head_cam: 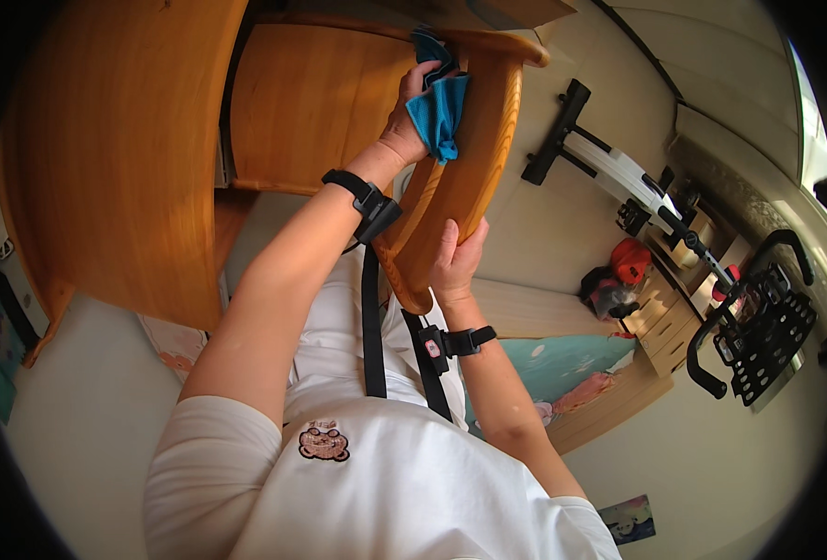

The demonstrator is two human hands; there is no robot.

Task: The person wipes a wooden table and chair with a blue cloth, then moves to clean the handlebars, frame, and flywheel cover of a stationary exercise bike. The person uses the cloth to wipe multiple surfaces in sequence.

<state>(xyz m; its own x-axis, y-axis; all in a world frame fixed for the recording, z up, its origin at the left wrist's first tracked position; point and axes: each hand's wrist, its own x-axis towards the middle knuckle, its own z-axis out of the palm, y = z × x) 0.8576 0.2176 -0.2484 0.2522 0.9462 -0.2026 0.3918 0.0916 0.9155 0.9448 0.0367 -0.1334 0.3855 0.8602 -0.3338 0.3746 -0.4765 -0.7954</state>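
Observation:
My left hand [410, 122] holds a crumpled blue cloth [441, 112] against the inner face of a curved, varnished wooden furniture frame [487, 133]. Part of the cloth sticks up past my fingers. Lower down, my right hand [459, 262] grips the outer edge of the same frame near its rounded lower end, the thumb on the near side and the other fingers partly hidden. Which piece of furniture the frame belongs to I cannot tell. Each wrist wears a black strap with a small device.
Large wooden panels [119, 154] stand at the left, with another wooden panel [301, 105] behind my left hand. At the right is a white and black exercise bike [665, 210]. Beyond my right arm are a red item [630, 260], wooden drawers [661, 318] and a bed with teal bedding [560, 364].

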